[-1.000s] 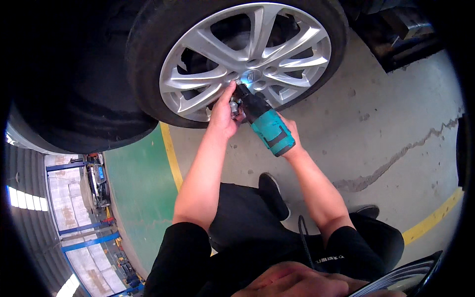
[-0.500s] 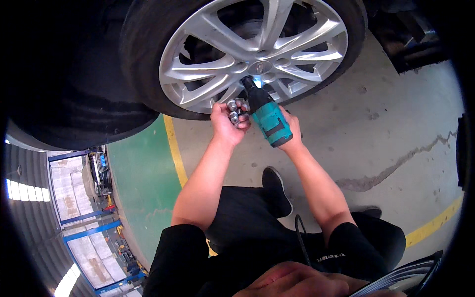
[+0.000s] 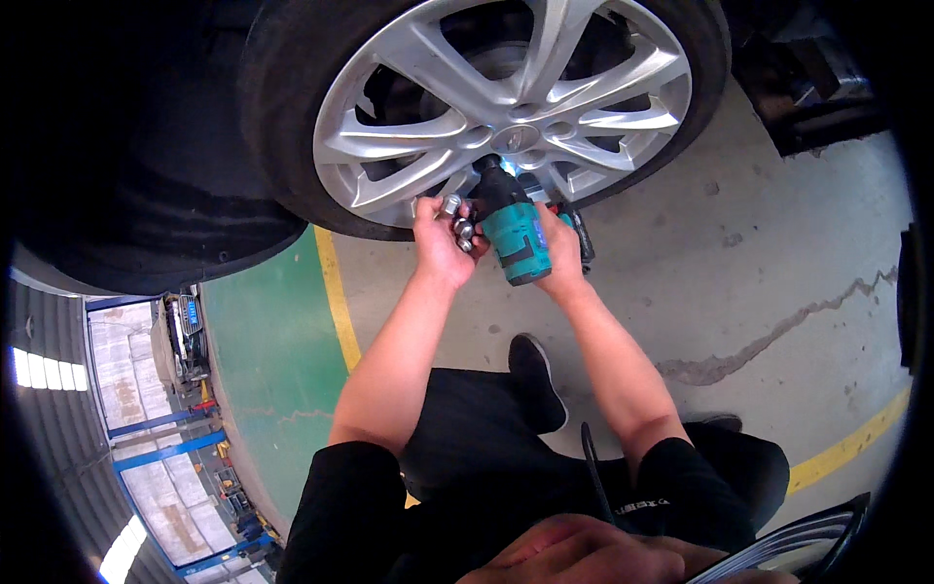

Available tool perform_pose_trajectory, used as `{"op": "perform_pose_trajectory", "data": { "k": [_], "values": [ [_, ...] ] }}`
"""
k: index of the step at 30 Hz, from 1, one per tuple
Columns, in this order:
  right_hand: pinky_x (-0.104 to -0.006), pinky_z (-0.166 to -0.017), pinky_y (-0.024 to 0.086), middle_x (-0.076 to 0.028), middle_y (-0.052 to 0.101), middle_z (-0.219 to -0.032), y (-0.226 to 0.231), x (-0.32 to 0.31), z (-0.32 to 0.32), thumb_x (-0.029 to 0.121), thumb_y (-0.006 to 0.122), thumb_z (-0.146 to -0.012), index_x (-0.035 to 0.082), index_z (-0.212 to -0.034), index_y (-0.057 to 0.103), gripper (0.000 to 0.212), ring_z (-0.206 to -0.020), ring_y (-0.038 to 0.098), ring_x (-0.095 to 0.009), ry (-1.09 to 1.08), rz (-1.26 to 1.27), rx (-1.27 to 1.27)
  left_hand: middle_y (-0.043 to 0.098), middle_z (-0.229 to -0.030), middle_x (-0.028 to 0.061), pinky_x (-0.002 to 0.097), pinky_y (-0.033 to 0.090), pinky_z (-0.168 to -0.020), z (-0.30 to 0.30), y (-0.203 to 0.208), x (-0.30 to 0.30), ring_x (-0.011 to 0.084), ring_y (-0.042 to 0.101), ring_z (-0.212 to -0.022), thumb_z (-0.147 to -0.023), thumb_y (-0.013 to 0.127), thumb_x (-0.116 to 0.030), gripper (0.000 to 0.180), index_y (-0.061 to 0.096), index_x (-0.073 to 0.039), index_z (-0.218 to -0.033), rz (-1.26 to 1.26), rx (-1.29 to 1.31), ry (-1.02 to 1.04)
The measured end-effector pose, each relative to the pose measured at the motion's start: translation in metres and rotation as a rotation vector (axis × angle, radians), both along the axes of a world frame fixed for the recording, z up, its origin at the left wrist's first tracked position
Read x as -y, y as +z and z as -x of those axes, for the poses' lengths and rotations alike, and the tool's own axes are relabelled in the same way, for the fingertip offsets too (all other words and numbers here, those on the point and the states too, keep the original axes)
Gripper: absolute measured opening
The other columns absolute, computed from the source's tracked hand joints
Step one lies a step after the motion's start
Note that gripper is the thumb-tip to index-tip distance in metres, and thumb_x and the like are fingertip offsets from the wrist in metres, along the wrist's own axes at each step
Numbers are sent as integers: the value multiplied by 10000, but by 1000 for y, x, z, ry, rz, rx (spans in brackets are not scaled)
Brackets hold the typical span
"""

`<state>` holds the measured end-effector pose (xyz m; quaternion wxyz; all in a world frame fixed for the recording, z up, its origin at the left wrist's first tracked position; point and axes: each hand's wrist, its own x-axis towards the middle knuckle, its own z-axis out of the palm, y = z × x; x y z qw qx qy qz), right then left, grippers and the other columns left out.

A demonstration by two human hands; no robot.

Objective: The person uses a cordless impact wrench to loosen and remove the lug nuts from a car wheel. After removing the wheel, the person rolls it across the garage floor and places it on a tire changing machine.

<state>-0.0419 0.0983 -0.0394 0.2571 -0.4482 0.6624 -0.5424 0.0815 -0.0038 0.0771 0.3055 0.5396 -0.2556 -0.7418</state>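
My right hand [image 3: 561, 248] grips a teal and black cordless impact wrench [image 3: 516, 234] by its handle. The wrench's black socket end is up against the hub area of a silver alloy wheel [image 3: 467, 83], just below the centre cap [image 3: 516, 139], and a work light glows beside it. Close by on the left, my left hand [image 3: 445, 248] is turned palm up with its fingers curled round several silver lug nuts [image 3: 462, 226]. Whether a nut sits inside the socket is hidden.
A black tyre [image 3: 277, 117] surrounds the wheel, with the dark car body [image 3: 126, 175] to its left. Dark equipment [image 3: 817, 88] stands at the upper right. Yellow lines [image 3: 336, 297] cross the grey and green floor [image 3: 263, 341]; shop gear [image 3: 233, 487] lines the left.
The rear of the impact wrench has swung left and its battery end now shows right of my right hand. The lug nuts have shifted within my left hand.
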Motion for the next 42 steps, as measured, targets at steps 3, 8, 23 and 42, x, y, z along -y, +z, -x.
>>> {"op": "perform_pose_trajectory", "data": {
  "k": [3, 8, 23, 42],
  "values": [
    [-514, -756, 540, -232, 708, -992, -1, 0, 1, 238, 765, -804, 52, -1163, 585, 443, -952, 686, -451, -10, 37, -5, 592, -831, 2, 282, 392, -523, 8, 1, -3, 164, 511, -657, -878, 551, -466, 333, 549, -137, -824, -13, 45, 72],
    [-519, -756, 538, -228, 712, -965, 7, -8, 8, 251, 753, -814, 58, -1164, 601, 427, -930, 684, -458, -35, 108, -20, 573, -777, -6, 277, 391, -500, 18, 4, -10, 153, 518, -617, -885, 556, -463, 328, 566, -142, -821, 40, 72, 103],
    [-494, -767, 545, -202, 726, -961, 7, -45, 4, 267, 769, -807, 67, -1090, 673, 359, -888, 694, -442, 37, 218, 109, 709, -1013, 130, 473, 547, -966, 20, -24, -17, 308, 672, -976, -891, 479, -387, 385, 650, -64, -1013, -18, 47, 106],
    [-424, -772, 563, -158, 697, -1052, 115, -242, 295, 139, 793, -783, 44, -1115, 667, 368, -881, 666, -375, 447, 1, -432, 670, -870, 51, 272, 425, -476, 206, 13, -97, 140, 588, -566, -1024, 679, -414, 332, 658, -83, -1036, 196, -440, -887]
  ]
}}
